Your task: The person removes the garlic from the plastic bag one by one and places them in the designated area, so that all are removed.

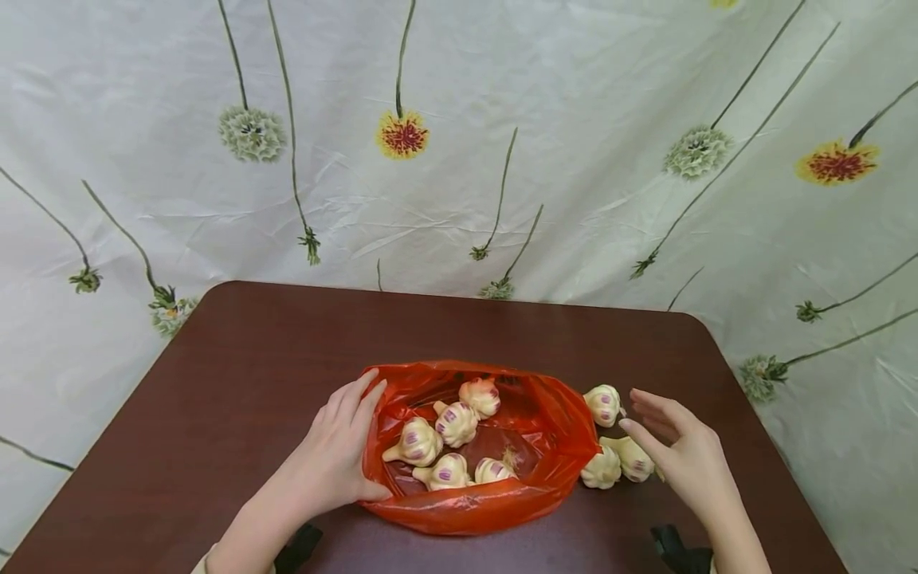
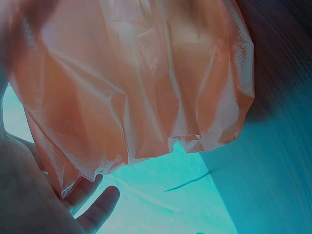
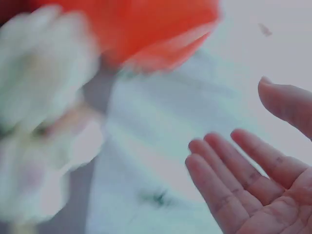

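A red plastic bag point(image 1: 459, 510) stands with its mouth wide, several garlic bulbs point(image 1: 418, 441) lying inside. At its left side is my left hand point(image 1: 340, 446), thumb at the near rim and fingers spread along the far-left rim. In the left wrist view, fingers point(image 2: 100, 207) reach out past the bag's crinkled edge point(image 2: 146, 97). My right hand point(image 1: 681, 446) hovers beside a loose garlic bulb point(image 1: 604, 405) at the right of the bag, holding nothing. Its fingers stretch out with the thumb apart in the right wrist view, where the bulbs point(image 3: 44, 73) are blurred.
Two more garlic bulbs point(image 1: 601, 468) lie together at the bag's right side. Everything sits on a dark brown table point(image 1: 287, 335) with rounded far corners. A white cloth point(image 1: 459, 159) printed with flowers hangs behind it.
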Demonstrator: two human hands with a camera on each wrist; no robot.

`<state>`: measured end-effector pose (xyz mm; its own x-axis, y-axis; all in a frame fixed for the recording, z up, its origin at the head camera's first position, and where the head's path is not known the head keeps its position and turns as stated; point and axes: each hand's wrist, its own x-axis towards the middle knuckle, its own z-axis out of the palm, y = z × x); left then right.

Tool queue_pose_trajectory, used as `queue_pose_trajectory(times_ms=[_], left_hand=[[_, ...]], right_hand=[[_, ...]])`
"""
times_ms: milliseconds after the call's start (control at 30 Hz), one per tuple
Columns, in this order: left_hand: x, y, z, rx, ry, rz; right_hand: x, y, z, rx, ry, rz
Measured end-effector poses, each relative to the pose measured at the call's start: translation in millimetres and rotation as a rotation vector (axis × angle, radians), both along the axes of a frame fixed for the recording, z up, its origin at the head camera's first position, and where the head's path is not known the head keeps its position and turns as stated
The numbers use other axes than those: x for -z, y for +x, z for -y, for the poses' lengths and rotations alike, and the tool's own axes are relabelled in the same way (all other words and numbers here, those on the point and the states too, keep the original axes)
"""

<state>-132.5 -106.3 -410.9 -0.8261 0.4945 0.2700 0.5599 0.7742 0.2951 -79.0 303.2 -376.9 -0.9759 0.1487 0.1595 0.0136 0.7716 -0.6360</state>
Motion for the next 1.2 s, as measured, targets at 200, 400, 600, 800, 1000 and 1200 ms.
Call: queue_pose_trajectory(times_ms=[200,400,600,800,1000,1200], left_hand=[[-1.4,-0.5,1,-0.007,0.005,0.009],[0.9,-0.8,-1,0.004,0.012,0.019],[1.5,-1.4,-3,0.009,0.008,0.016],[2.0,-1.6,-3,0.009,0.013,0.007],[2.9,-1.8,-3,0.008,0.015,0.039],[1.8,-2.7,-3,0.009,-0.001,0.038]], right_hand=[[-23.1,-15.0,45,-0.194,-0.134,-0.028],[-24.7,-37.1,82,-0.365,-0.155,0.082],[-14.4,-62.7,105,-0.487,-0.090,0.193],[-3.3,-85.5,120,-0.526,0.045,0.221],[7.7,-101.2,124,-0.471,0.035,0.284],[22.6,-108.3,124,-0.460,0.030,0.319]])
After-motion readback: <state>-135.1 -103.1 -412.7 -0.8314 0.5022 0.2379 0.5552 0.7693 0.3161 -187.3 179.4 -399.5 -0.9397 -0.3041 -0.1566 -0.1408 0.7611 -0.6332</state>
